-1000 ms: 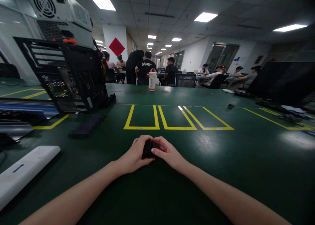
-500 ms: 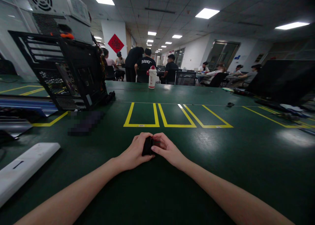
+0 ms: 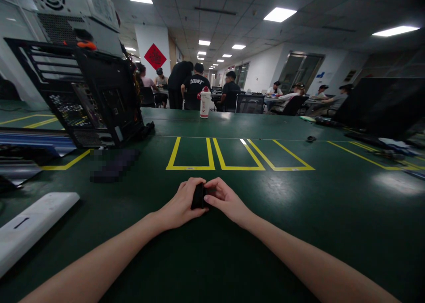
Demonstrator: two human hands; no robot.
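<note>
A small black block-like object (image 3: 198, 197) is between my two hands over the green table, just short of the middle taped outline. My left hand (image 3: 186, 202) wraps around it from the left, thumb at the near side and fingers over the far side. From the right, my right hand (image 3: 224, 200) closes thumb and fingertips on its right edge. The fingers cover part of the object, so its exact kind cannot be made out.
Yellow tape outlines (image 3: 239, 168) mark the green table (image 3: 282, 232). An open black computer case (image 3: 96, 99) stands left, with a white power strip-like bar (image 3: 36, 228) nearer me. A white bottle (image 3: 205, 104) stands at the far edge. A dark monitor-like panel (image 3: 381, 108) is at right.
My right fingertips have come slightly closer to the black object, narrowing the gap at its right edge. My left hand keeps its hold, and the view has shifted very slightly.
</note>
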